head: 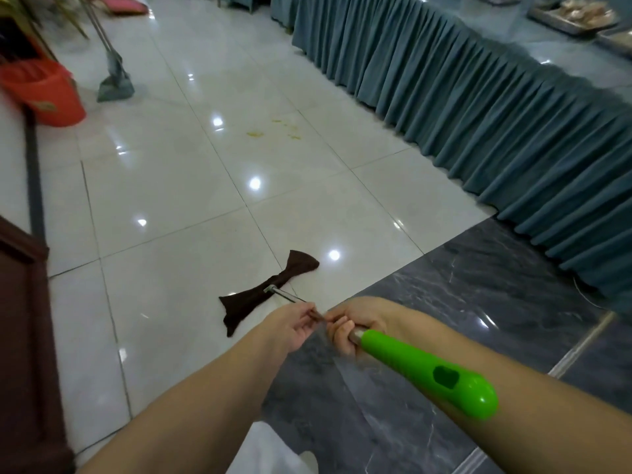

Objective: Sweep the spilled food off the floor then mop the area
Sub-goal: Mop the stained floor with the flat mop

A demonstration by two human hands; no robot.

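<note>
Right hand point(355, 328) curled around the mop point(427, 367) shaft just below its green grip, left hand point(294, 325) pinching the shaft ahead of it, brown mop cloth point(270, 289) flat on white floor tiles point(178, 200), yellowish spill marks point(254, 134) farther off, near the teal table skirt point(478, 107), orange bucket point(41, 94) far left

Mop shaft point(290, 297) hidden under both hands between metal end and green handle point(427, 371). Orange bucket point(44, 94) cut off at left edge. Broom point(114, 80) handle runs out the top edge, blurred. Trays point(574, 15) at bench far corner blurred, contents unreadable. Yellow spill point(254, 133) on floor too small to identify.
</note>
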